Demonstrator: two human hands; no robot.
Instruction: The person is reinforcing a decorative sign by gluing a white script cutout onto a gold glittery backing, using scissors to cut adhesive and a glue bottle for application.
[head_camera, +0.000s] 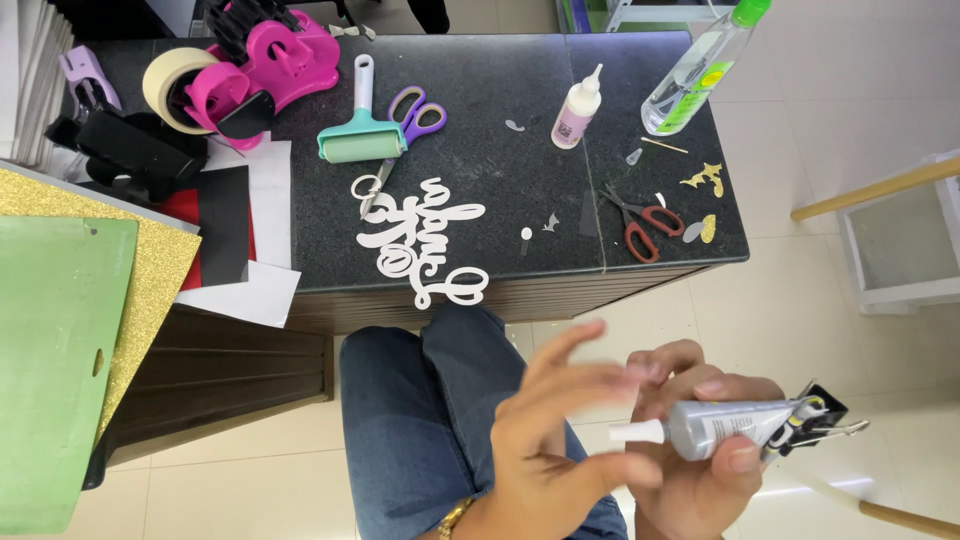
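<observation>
right hand (700, 455): fingers clenched round glue tube (725, 428), nozzle left; keep it steady
left hand (560, 430): blurred, fingers released, at nozzle
cutout (420, 240): tabletop (520, 180) centre

- My left hand (560, 430): fingers motion-blurred, wrist cut by bottom edge.
- Glue tube (725, 428): body partly covered by my right hand (700, 450).
- Green sheet (50, 360): cropped at left edge.
- Clear bottle (700, 70): cap cut at top.

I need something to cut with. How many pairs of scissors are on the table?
2: purple-handled scissors beside the green roller, and small red-handled scissors near the table's right end. More may hide under the paper stacks.
</observation>
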